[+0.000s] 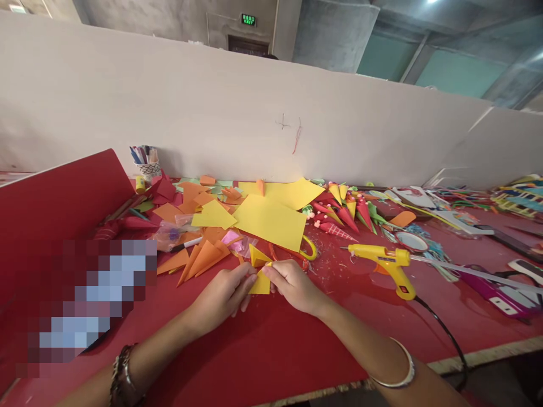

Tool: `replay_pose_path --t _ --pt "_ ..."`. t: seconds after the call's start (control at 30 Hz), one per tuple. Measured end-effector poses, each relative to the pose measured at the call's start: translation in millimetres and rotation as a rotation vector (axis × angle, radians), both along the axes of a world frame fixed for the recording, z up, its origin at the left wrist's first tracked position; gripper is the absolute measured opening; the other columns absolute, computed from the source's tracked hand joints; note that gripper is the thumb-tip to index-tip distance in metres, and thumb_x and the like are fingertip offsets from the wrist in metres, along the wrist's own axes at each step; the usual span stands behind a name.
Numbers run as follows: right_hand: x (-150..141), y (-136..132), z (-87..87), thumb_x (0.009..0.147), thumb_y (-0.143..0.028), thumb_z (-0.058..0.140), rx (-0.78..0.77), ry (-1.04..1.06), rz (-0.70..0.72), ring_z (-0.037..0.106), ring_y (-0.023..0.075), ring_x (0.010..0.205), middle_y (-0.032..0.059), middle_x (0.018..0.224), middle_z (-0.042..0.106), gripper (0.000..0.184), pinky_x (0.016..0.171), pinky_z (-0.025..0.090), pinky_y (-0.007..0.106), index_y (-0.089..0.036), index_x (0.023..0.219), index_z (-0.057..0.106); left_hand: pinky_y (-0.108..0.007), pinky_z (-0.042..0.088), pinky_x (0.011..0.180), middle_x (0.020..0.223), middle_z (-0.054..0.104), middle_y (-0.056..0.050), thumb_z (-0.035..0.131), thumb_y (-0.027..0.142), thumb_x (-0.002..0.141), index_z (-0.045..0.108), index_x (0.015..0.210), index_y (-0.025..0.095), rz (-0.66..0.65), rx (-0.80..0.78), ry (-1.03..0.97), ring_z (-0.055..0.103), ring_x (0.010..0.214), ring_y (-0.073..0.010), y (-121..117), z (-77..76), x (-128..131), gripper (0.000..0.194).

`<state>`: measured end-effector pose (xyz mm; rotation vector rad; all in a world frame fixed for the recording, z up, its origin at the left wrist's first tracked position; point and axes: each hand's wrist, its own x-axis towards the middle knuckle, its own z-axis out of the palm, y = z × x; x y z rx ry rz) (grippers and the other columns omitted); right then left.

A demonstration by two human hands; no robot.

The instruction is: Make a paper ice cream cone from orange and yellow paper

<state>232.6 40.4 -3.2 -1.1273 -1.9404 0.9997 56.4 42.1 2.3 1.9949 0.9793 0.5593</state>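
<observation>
A: What do the hands have hold of?

B: A small yellow paper (pixel 261 285). The left hand (pixel 224 289) pinches it, thumb and fingers (pixel 248 282) drawn together; the right hand (pixel 299 288) grips the opposite side, thumb on top, just as closed.

A: And where is it?

B: Between the two sets of fingertips, over the red table (pixel 305 362). I cannot tell whether it touches.

A: Any containers?

B: Well beyond the fingers, to the left, a cup (pixel 149 169) by the pale wall (pixel 190 113), crowded with upright pens (pixel 142 153). Nearer, left of the fingers, a clear bag (pixel 166 238) with something blue showing in it.

A: Which way does the paper point?

B: A folded yellow tip (pixel 255 256) rises just beyond the fingers, away from the wearer; below them, a straight edge faces the wearer. The long axis seems to run between the two, but the fingers cover the middle, so I cannot tell if it is all one piece.

A: Anything readable?

B: Far beyond the fingers, a green sign (pixel 248 20) says EXIT, under smaller characters I cannot read. Right of the fingers, the glue gun (pixel 384 255) has a label too small to make out.
</observation>
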Motion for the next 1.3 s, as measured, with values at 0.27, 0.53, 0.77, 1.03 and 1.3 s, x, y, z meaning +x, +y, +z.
replay_pose_path --t 0.27,0.53,0.77,1.03,1.3 --pt "-3.2 -1.2 -0.8 0.089 -0.042 0.027 -0.07 0.066 0.146 0.046 0.0068 0.05 -0.0013 0.055 0.048 0.042 0.05 0.035 0.018 -0.016 0.06 0.044 -0.015 0.03 0.035 0.046 0.047 0.007 0.027 0.035 0.088 0.037 0.072 0.019 0.1 -0.062 -0.104 0.038 0.032 -0.0053 -4.7 0.5 3.2 0.025" --pt "-4.2 -1.9 0.0 0.089 -0.037 0.031 0.125 -0.171 0.209 0.04 0.0064 0.047 -0.0033 0.05 0.042 0.043 0.049 0.031 0.019 -0.015 0.054 0.043 -0.019 0.03 0.049 0.056 0.046 0.004 0.035 0.031 0.085 0.043 0.066 0.016 0.072 0.183 0.007 0.04 0.051 -0.0084 -0.4 0.9 0.8 0.026" --pt "-7.0 -5.1 -0.9 0.085 -0.033 0.041 0.026 -0.065 0.277 0.04 0.0052 0.045 -0.0041 0.049 0.044 0.037 0.046 0.031 0.018 -0.015 0.052 0.042 -0.019 0.027 0.047 0.052 0.036 0.005 0.032 0.031 0.087 0.038 0.056 0.016 0.017 0.203 -0.083 0.032 0.048 -0.0066 -2.3 -4.6 5.1 0.035" --pt "-6.2 -5.5 4.7 0.086 -0.039 0.038 0.023 -0.031 0.247 0.031 0.0047 0.045 -0.0056 0.048 0.034 0.041 0.045 0.025 0.019 -0.017 0.051 0.032 -0.018 0.027 0.046 0.051 0.031 0.005 0.031 0.032 0.087 0.035 0.053 0.016 0.114 0.172 -0.251 0.028 0.047 -0.0067 -2.6 -1.4 3.4 0.037" --pt "-6.3 -3.9 1.7 0.089 -0.038 0.028 0.032 0.056 0.068 0.039 0.0061 0.047 -0.0032 0.051 0.041 0.042 0.048 0.031 0.019 -0.016 0.055 0.039 -0.018 0.035 0.05 0.057 0.051 0.003 0.032 0.035 0.088 0.056 0.075 0.014 0.019 0.027 -0.115 0.044 0.048 -0.0075 1.2 0.2 3.1 0.034"
